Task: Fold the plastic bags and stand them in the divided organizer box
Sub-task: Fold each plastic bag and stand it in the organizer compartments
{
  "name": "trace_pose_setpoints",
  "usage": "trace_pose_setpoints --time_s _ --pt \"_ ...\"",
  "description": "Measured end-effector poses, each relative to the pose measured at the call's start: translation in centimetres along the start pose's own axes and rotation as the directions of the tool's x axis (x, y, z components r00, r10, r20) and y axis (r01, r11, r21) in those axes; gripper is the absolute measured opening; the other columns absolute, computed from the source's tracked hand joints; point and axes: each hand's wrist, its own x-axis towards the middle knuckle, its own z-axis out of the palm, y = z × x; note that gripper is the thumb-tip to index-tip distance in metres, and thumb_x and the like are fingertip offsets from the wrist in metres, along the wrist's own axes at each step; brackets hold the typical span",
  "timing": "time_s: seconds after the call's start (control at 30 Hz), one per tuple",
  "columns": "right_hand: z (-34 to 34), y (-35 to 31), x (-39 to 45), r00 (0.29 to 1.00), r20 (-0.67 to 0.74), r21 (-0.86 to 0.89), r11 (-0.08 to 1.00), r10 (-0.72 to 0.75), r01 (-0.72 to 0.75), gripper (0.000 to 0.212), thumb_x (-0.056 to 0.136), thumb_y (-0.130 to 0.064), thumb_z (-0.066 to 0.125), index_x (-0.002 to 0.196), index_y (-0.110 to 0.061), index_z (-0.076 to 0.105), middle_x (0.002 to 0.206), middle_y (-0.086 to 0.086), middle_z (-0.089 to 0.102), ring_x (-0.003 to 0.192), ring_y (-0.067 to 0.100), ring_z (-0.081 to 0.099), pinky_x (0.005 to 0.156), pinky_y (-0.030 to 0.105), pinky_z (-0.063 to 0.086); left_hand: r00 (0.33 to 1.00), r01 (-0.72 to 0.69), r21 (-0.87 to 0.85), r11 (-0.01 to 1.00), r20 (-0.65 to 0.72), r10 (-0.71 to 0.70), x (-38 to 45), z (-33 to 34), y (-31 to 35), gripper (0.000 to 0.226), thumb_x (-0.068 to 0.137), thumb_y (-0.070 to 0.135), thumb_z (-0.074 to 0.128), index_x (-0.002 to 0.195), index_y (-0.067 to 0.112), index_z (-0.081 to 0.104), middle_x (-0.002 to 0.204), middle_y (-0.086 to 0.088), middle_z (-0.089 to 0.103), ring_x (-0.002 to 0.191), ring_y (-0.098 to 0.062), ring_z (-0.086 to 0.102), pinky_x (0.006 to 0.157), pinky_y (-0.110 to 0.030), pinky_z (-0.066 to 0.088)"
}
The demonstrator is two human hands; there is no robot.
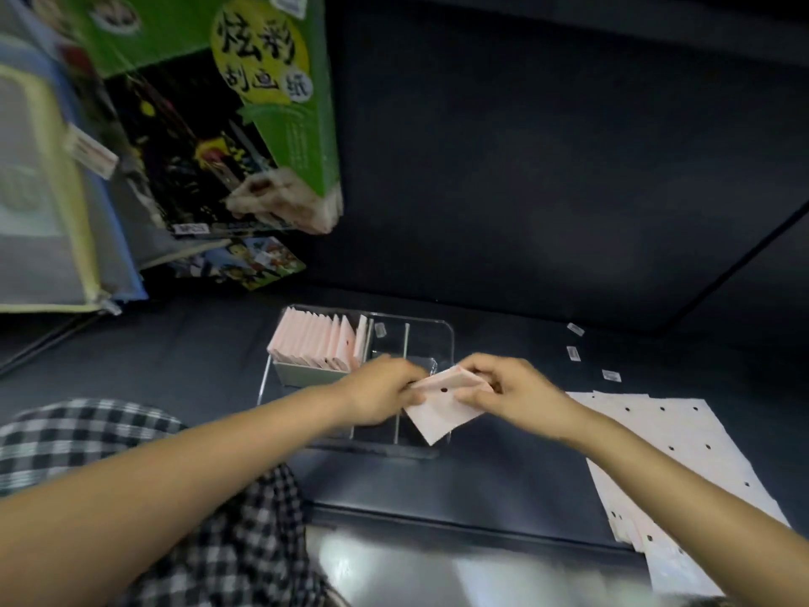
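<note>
A pale pink folded plastic bag [437,409] with a black dot is held above the clear divided organizer box [442,339]. My left hand [381,394] pinches its left edge, and my right hand [503,389] pinches its upper right corner. Several folded pink bags [317,346] stand upright in the box's left compartment. The compartments to the right of them look empty where they show; both hands hide the box's near middle.
A stack of flat pink bags [683,457] with black dots lies on the dark table to the right. Three small labels [573,352] lie behind it. Green packaged goods [262,81] and folders hang at upper left. Checked cloth [87,431] covers my lap.
</note>
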Motion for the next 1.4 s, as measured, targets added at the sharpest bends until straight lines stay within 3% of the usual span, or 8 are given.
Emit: trace_pose_setpoints --time_s 0.1,0.23,0.4,0.57,0.73,0.9,1.03,1.4 --pt "2.2 -1.7 3.2 1.0 -0.002 -0.092 0.996 0.017 -0.017 0.015 0.091 -0.024 0.057 0.1 -0.027 0.07 0.084 -0.008 0.068 0.074 0.004 0.056 0.064 0.021 0.042 0.994 0.045 0.051 0.998 -0.104 -0.039 -0.2 -1.7 -2.6 0.007 0.093 0.024 0.054 0.087 0.025 0.058 0.083 0.011 0.061 0.093 -0.023 0.057 0.068 -0.023 0.028" --pt "3.0 -1.9 7.2 0.977 -0.131 -0.027 0.984 0.171 -0.176 0.014 0.091 -0.018 0.056 0.089 -0.016 0.07 0.077 -0.006 0.063 0.075 0.01 0.057 0.057 0.016 0.04 0.937 0.331 0.377 0.865 -0.242 -0.253 0.3 -1.8 -5.7 0.039 0.097 0.043 0.04 0.133 0.031 0.044 0.131 -0.004 0.047 0.122 -0.026 0.039 0.095 -0.039 0.031" --pt "3.3 -1.3 10.8 0.909 -0.24 0.279 0.921 0.341 -0.272 0.01 0.089 -0.019 0.06 0.086 -0.016 0.069 0.091 0.005 0.071 0.083 0.02 0.064 0.072 0.028 0.048 0.925 0.379 0.393 0.838 -0.15 -0.348 0.7 -0.8 -8.1 0.041 0.098 0.045 0.03 0.126 0.025 0.053 0.13 -0.005 0.049 0.12 -0.027 0.036 0.094 -0.04 0.029" --pt "4.9 -1.6 14.1 0.902 -0.21 0.284 0.907 0.376 -0.312 0.01 0.088 -0.02 0.062 0.089 -0.013 0.069 0.093 0.009 0.07 0.083 0.023 0.064 0.072 0.034 0.049 0.912 0.41 0.333 0.849 -0.152 -0.381 0.4 -1.2 -9.9 0.04 0.1 0.03 0.029 0.133 0.022 0.049 0.126 -0.006 0.054 0.118 -0.028 0.037 0.096 -0.04 0.032" --pt "6.2 -2.9 16.7 0.909 -0.208 0.035 0.932 0.361 -0.362 0.018 0.087 -0.019 0.056 0.096 -0.01 0.068 0.089 0.007 0.068 0.079 0.027 0.068 0.061 0.036 0.059 0.907 0.416 0.282 0.864 -0.201 -0.371 -0.4 -1.6 -10.9 0.037 0.099 0.027 0.03 0.121 0.018 0.059 0.124 -0.002 0.056 0.115 -0.024 0.039 0.096 -0.036 0.031" --pt "6.8 -4.2 18.0 0.922 -0.248 -0.439 0.813 0.298 -0.382 0.017 0.086 -0.024 0.048 0.084 -0.011 0.059 0.088 0.008 0.064 0.082 0.028 0.063 0.058 0.027 0.042 0.926 0.36 0.282 0.889 -0.228 -0.302 -0.9 -1.6 -11.2 0.035 0.1 0.029 0.032 0.115 0.018 0.061 0.122 -0.002 0.054 0.116 -0.023 0.038 0.097 -0.035 0.031" --pt "8.7 -4.9 18.9 0.917 -0.225 -0.509 0.763 0.33 -0.4 0.024 0.09 -0.027 0.046 0.095 -0.009 0.061 0.099 0.01 0.066 0.089 0.028 0.064 0.061 0.027 0.043 0.952 0.283 0.251 0.926 -0.193 -0.239 -0.7 -1.2 -10.6 0.034 0.098 0.028 0.038 0.126 0.021 0.055 0.122 0.0 0.049 0.116 -0.022 0.035 0.098 -0.035 0.031" --pt "9.1 -2.0 17.2 0.869 -0.167 0.091 0.885 0.465 -0.456 0.053 0.086 -0.061 0.049 0.063 -0.014 0.061 0.056 0.003 0.068 0.051 0.017 0.068 0.063 0.032 0.059 0.942 0.257 0.176 0.95 -0.266 -0.205 -0.6 -0.9 -10.5 0.038 0.098 0.034 0.037 0.134 0.025 0.044 0.128 0.001 0.051 0.118 -0.022 0.04 0.098 -0.035 0.032"
